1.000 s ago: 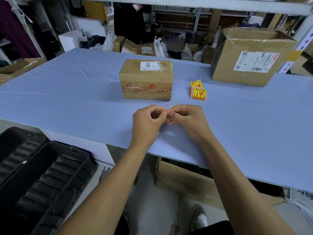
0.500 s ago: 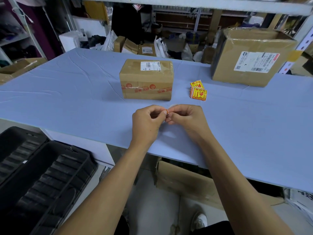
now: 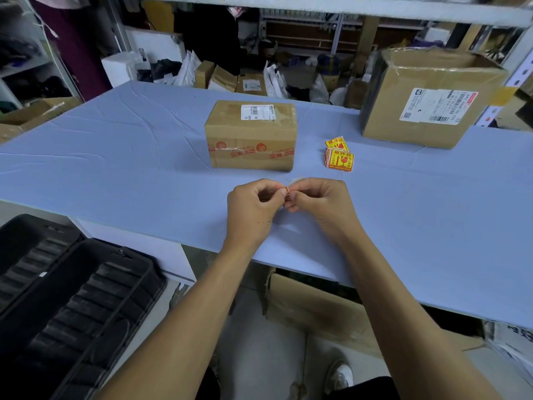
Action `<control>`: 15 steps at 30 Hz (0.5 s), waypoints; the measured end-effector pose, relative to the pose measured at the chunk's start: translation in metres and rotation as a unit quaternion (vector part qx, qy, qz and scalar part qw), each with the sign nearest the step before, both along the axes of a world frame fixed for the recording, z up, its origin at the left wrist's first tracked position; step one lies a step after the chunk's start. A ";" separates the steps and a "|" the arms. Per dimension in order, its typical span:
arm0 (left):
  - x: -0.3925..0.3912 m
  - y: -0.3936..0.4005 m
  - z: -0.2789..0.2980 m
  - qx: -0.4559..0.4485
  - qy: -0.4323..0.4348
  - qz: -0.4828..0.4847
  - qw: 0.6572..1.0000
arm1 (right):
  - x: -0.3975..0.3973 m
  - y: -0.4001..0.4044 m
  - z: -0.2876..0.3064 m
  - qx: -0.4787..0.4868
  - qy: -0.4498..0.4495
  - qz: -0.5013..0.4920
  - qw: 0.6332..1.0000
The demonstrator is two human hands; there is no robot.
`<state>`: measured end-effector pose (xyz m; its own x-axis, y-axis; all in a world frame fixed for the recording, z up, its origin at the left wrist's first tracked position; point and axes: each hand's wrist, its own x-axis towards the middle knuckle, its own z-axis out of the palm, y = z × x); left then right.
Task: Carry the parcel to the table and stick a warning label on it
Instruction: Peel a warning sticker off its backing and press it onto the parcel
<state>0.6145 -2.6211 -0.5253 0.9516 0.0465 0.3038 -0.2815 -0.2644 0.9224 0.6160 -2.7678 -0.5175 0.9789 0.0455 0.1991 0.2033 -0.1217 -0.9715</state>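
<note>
- Parcel (image 3: pixel 251 134) set down mid-table, white shipping slip on top, carrying step judged done.
- Warning label (image 3: pixel 286 190) pinched between left hand (image 3: pixel 253 210) and right hand (image 3: pixel 323 204), fingertips pressed together on it just in front of the parcel; likely being peeled from its backing.
- Next: free the sticker, reach forward, press it flat on a bare cardboard face.
- Spare labels (image 3: pixel 339 155) just right of the parcel; large box (image 3: pixel 429 96) well apart; table (image 3: pixel 115 157) bare to the left, near edge under the wrists.
</note>
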 end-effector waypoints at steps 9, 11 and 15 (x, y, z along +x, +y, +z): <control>-0.001 0.000 0.001 0.004 -0.003 0.000 1.000 | 0.000 0.000 -0.001 0.009 0.004 0.003 1.000; -0.001 -0.001 0.001 0.008 -0.005 0.004 1.000 | 0.000 0.000 -0.001 0.004 0.001 0.000 1.000; -0.001 -0.002 0.000 0.007 -0.007 0.002 1.000 | 0.001 0.000 -0.001 0.000 -0.007 -0.011 1.000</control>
<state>0.6133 -2.6228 -0.5248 0.9473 0.0467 0.3168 -0.2921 -0.2793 0.9147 0.6173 -2.7676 -0.5185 0.9768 0.0248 0.2126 0.2140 -0.1269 -0.9686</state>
